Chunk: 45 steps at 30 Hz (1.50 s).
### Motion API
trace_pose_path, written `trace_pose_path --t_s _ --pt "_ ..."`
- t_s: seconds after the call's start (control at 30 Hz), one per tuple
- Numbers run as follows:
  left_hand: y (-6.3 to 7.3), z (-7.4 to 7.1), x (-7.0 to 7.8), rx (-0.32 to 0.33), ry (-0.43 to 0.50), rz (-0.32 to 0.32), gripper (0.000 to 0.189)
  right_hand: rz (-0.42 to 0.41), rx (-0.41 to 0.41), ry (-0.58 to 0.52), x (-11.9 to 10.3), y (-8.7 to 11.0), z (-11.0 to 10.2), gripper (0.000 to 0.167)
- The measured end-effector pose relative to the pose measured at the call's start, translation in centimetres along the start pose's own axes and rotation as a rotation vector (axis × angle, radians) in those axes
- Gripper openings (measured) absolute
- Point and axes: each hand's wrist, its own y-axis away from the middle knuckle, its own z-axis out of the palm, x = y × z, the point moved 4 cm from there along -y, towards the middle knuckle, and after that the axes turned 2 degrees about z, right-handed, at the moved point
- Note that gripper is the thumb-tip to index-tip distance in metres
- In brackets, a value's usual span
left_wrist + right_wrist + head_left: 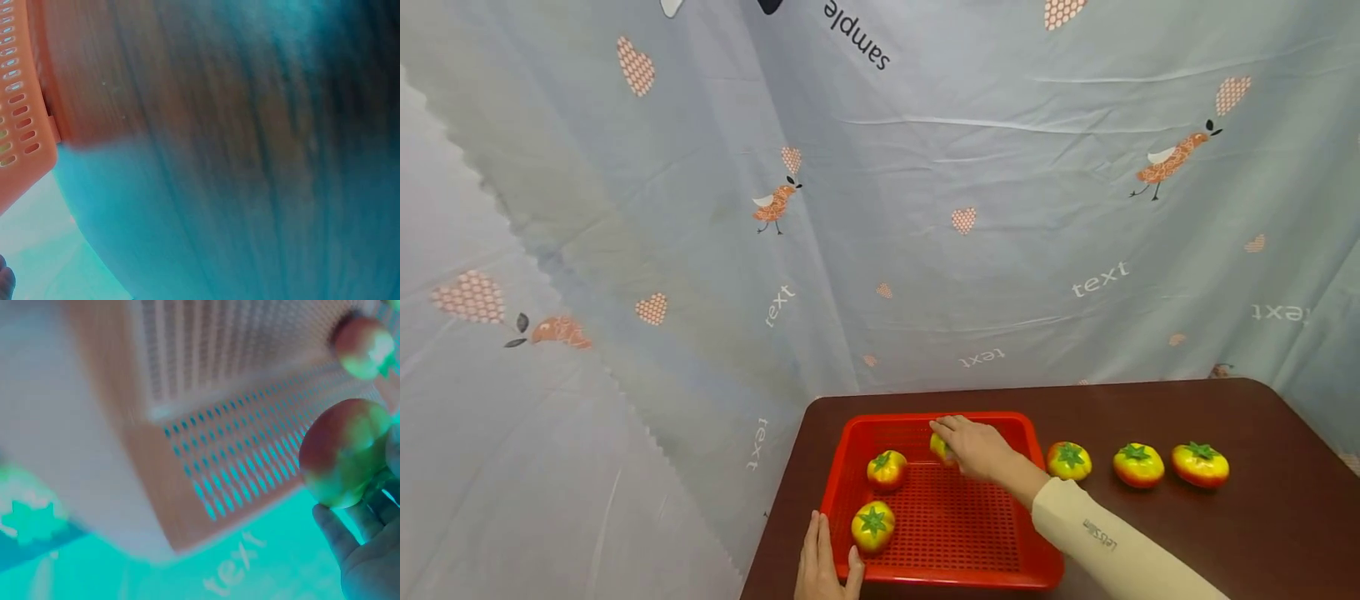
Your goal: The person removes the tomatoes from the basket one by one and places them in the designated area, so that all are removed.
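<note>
Over the back of a red plastic basket (955,578), my right hand (977,448) grips a yellow-and-red tomato-like fruit (940,447). In the right wrist view that fruit (340,456) sits against the fingers (337,534), inside the basket walls. Two more such fruits lie in the basket's left part, one farther back (887,471) and one nearer (873,527), each with a green star-shaped top. My left hand (823,567) is at the basket's front left corner, its fingers straight along the rim. The left wrist view shows just a fingertip (6,280) and the perforated basket side (25,125).
To the basket's right, three similar fruits stand in a row on the dark brown table (1225,533): one near the rim (1068,461), a middle one (1138,465) and a far right one (1200,465). A pale patterned curtain (925,250) hangs behind the table.
</note>
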Motion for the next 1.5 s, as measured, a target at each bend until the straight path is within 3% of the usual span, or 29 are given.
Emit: trace_pose_path --t_s 0.23,0.53,0.73,1.0,1.23,1.5 --pt "0.1 0.1 -0.3 -0.002 -0.002 0.008 0.072 -0.006 0.113 -0.013 3.0 0.8 -4.4 0.058" --pt "0.2 0.1 -0.7 -0.006 -0.014 0.008 0.071 0.046 0.183 0.032 7.2 2.9 -6.1 0.058" --pt "0.2 0.1 -0.7 -0.001 -0.013 0.014 0.072 0.053 0.197 0.028 8.4 4.4 -6.1 0.058" --pt "0.4 0.0 -0.5 -0.036 -0.024 -0.032 0.073 0.061 0.242 0.026 9.6 7.4 -5.5 0.059" --pt "0.3 -0.1 -0.2 -0.036 -0.030 -0.046 0.072 0.079 0.223 0.045 10.1 10.6 -3.6 0.058" --pt "0.0 0.1 0.1 -0.028 -0.029 -0.043 0.072 0.076 0.199 -0.033 10.5 13.6 -2.7 0.056"
